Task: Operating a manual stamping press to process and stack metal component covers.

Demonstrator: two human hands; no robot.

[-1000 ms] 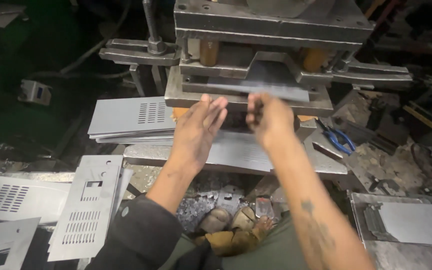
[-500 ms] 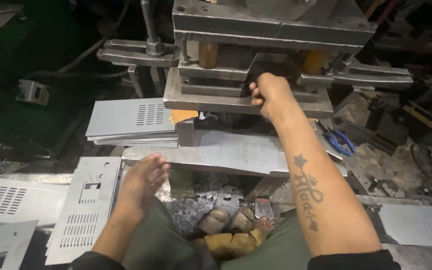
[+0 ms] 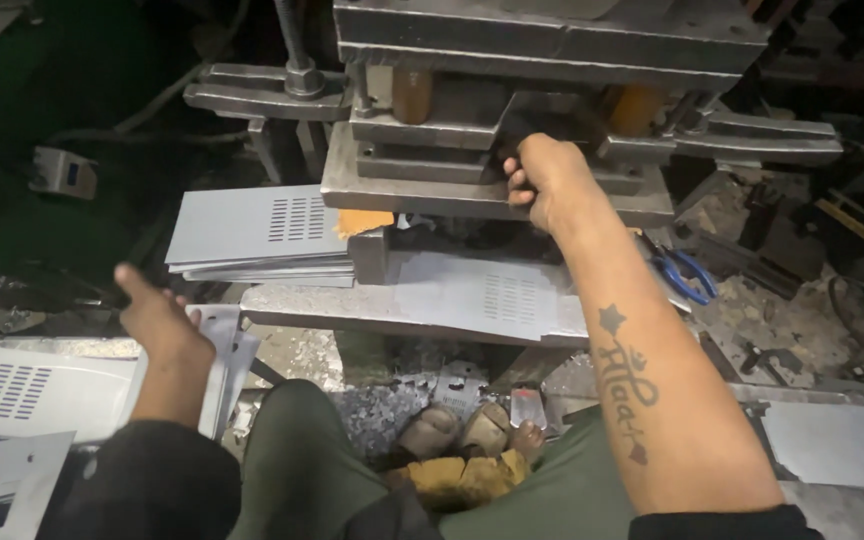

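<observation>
My right hand [image 3: 550, 180] reaches into the gap of a heavy steel press die [image 3: 422, 190], its fingers curled shut on a dark metal piece [image 3: 512, 128] between the upper and lower blocks. My left hand [image 3: 157, 322] hovers low at the left with fingers apart and holds nothing. It is just above the edge of a grey punched plate [image 3: 224, 345], beside other slotted plates [image 3: 32, 385]. A grey slotted sheet [image 3: 472, 295] lies flat on the press table below the die.
A stack of grey slotted sheets [image 3: 252, 225] sits left of the die. Blue-handled pliers [image 3: 687, 275] lie to the right of my forearm. A flat plate [image 3: 842, 440] rests at the lower right. Metal scrap [image 3: 372, 415] lies around my feet.
My left hand has left the die and swung down and to the left over the punched plates. My right hand stays at the die, pushed slightly deeper.
</observation>
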